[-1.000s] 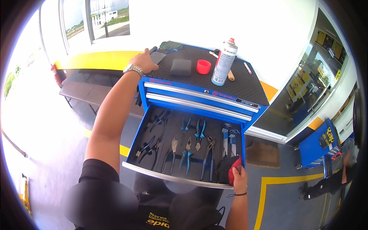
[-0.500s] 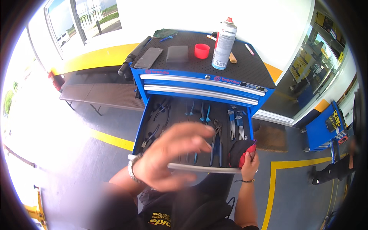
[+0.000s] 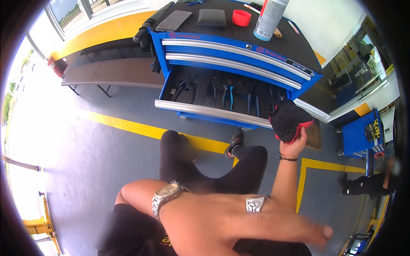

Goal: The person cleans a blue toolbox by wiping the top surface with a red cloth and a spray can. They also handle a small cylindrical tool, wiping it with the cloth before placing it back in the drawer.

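Observation:
My right hand [image 3: 294, 143] grips a black and red cloth piece, which looks like a cap [image 3: 290, 119]. It is held at the right front corner of a pulled-out drawer, overlapping the drawer's silver front edge [image 3: 209, 112]. Large and close in the lower middle, my left hand [image 3: 222, 219] stretches to the right, back upward, with a ring and a metal-band watch [image 3: 166, 194]. Nothing shows in it; its fingertips are partly blurred. Inside the drawer lie several pliers [image 3: 224, 96], some with blue handles.
The drawer belongs to a blue tool cabinet [image 3: 235, 53]. On its top are a phone [image 3: 174, 21], a black wallet [image 3: 211, 18], a red ring-shaped cup [image 3: 241, 18] and a spray can [image 3: 270, 21]. A brown bench [image 3: 115, 72] stands left; another blue cart [image 3: 358, 134] is at right.
The drawer stands less far out than before. My right hand has raised the cap from inside the drawer. My left hand has swung down and closer, away from over the drawer.

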### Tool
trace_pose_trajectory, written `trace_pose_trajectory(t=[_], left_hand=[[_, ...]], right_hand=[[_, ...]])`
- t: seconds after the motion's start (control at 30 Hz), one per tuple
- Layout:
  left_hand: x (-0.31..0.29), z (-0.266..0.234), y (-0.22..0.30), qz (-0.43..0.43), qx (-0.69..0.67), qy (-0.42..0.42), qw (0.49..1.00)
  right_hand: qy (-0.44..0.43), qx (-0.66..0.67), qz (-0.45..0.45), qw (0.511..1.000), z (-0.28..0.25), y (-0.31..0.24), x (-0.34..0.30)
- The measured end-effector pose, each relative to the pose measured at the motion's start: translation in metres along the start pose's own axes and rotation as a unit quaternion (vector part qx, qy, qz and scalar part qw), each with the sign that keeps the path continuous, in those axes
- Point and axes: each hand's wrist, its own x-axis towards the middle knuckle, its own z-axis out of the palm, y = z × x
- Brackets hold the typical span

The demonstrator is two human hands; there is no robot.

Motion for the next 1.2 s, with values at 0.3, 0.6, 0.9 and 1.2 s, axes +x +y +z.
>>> trace_pose_trajectory(t=[0.3, 0.6, 0.9, 1.2], left_hand=[[-0.163, -0.092, -0.112, -0.546, 0.023, 0.203, 0.812], [-0.193, -0.17, -0.167, -0.407, 0.168, 0.596, 0.671], [-0.176, -0.268, -0.251, -0.363, 0.525, 0.403, 0.656], [-0.16, -0.276, -0.213, -0.154, 0.445, 0.623, 0.624]], right_hand=[[-0.219, -0.367, 0.14, 0.893, 0.074, 0.032, -0.058], [-0.126, -0.628, -0.334, 0.692, 0.106, -0.085, 0.126], [-0.093, -0.709, -0.33, 0.617, 0.121, -0.092, 0.282], [0.021, -0.742, -0.351, 0.571, 0.109, -0.074, 0.279]])
